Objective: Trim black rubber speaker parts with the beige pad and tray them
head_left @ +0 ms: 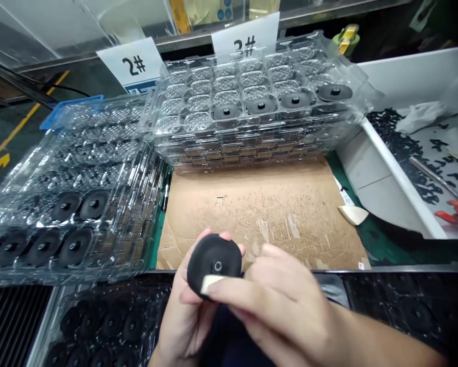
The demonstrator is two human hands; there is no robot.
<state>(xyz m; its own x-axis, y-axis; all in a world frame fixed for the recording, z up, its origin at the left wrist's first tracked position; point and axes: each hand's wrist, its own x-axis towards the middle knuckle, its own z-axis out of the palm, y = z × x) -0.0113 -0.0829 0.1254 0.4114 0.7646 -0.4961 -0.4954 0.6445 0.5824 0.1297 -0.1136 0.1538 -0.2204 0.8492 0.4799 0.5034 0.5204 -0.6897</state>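
1. Spanning the view, the green-matted tabletop (370, 250) carries a brown cardboard sheet (259, 214), scuffed, flecked with dark marks and torn in patches.
2. Beyond the sheet rises a tall stack of clear plastic blister trays (252, 148), its glossy pockets moulded with a diamond texture. Black discs with central holes fill part of the top tray's near row. Behind the stack stand paper signs reading "2#" (133, 63) and "3#" (246, 46).
3. Left of the sheet lies a lower stack of similar trays (72, 168), with more black discs in its near pockets. Glare and overlapping plastic make the lower layers hard to read.
4. Right of the sheet, a white-walled bin (401, 188) holds scattered black scraps (412, 158) and a long metal blade running to a red-handled tool (453, 214), which the frame's edge cuts off.
5. Nearer the camera than the sheet, a dark tray of black discs (106, 326) sits partly hidden behind the hands.
6. Just over the sheet's near edge, a matte black rounded part (213, 262) with a small central ring is held between both hands. The left hand (185, 311) cradles it from behind with curled fingers (186, 306). The closed fingers (252, 290) of the right hand (278, 300) grip it from the front, one fingertip covering part of a pale strip (210, 284) at its lower edge.
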